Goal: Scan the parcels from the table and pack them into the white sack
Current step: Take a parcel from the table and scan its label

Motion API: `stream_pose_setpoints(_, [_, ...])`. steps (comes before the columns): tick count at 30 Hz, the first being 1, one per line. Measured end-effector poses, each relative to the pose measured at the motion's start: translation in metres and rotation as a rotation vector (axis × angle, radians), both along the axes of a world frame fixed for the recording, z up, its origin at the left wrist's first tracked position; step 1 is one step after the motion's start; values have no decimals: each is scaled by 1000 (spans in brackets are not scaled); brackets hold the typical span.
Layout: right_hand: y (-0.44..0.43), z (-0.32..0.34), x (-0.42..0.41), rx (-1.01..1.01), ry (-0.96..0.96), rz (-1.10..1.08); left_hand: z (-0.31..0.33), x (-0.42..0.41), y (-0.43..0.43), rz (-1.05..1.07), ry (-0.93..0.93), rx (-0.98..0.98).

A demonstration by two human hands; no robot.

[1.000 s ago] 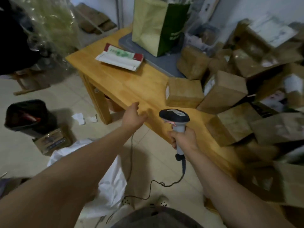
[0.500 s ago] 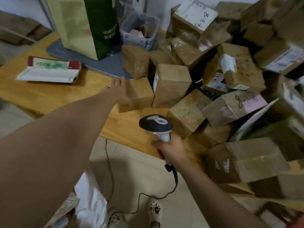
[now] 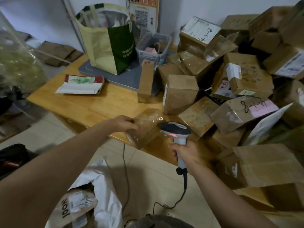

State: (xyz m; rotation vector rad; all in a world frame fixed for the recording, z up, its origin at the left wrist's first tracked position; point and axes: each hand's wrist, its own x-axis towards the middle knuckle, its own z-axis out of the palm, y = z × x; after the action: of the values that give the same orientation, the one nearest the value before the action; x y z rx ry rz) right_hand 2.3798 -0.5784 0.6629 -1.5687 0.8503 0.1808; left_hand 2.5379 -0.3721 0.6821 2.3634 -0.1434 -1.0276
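Half a second before, the left grip (image 3: 126, 123) had lain flat on a brown parcel (image 3: 146, 127) further in on the bench (image 3: 102, 104), against the heap. Now that parcel had been drawn out to the near edge. It was tilted, with the left grip's fingers curled over its end and thumb side clamped on it. Whether it still rested on the wood could not be told. The right grip (image 3: 185, 152) had kept its fist closed round the handle of the scanner (image 3: 175, 129), whose head now sat just to the right of the parcel, almost touching it, a red glow showing beneath. By the look of it the scan was about to happen or already happening. The parcel's label was not visible, so it might yet need turning.

The white sack (image 3: 105, 186) lay open on the floor below the left grip, with labelled packets (image 3: 77, 204) already inside, so the drop would be short.

Beyond and to the right of the right grip, the pile of parcels (image 3: 238, 112) covered that end of the bench, which suggested a lot of the job was left. Beyond the left grip lay a red-and-white booklet (image 3: 80, 84), a grey mat (image 3: 126, 78) under a green-and-yellow bag (image 3: 107, 45), and a clear tub (image 3: 153, 48) near the wall. The scanner's cable (image 3: 184, 191) trailed down over the pale floor tiles (image 3: 148, 170).
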Motion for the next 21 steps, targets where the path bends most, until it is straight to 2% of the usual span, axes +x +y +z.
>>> stream_pose_setpoints(1, [1,2,0,14,-7,-1,4,-1,2,76,-14,-64])
stream_pose_setpoints(3, [3,5,-1,37,-18,-1,7,-4,4,163,-187,-105])
stream_pose_setpoints(5, [4,7,-1,51,-21,10,8,-7,0,80,-389,24])
stream_pose_setpoints(6, [5,9,-1,56,-21,16,8,-9,-4,9,-430,122])
stream_pose_setpoints(8, [5,11,-3,69,-23,27,6,-12,-10,-98,-448,332])
stream_pose_setpoints(10, [4,12,-4,75,-25,37,4,-12,-13,-142,-461,429])
stream_pose_setpoints(14, [2,14,-6,98,-32,33,6,-13,-9,34,-404,270])
stream_pose_setpoints(18, [6,19,-6,187,-61,34,6,-24,8,390,-217,-62])
stream_pose_setpoints(21, [13,26,-5,222,-83,87,3,-38,24,563,-122,-257])
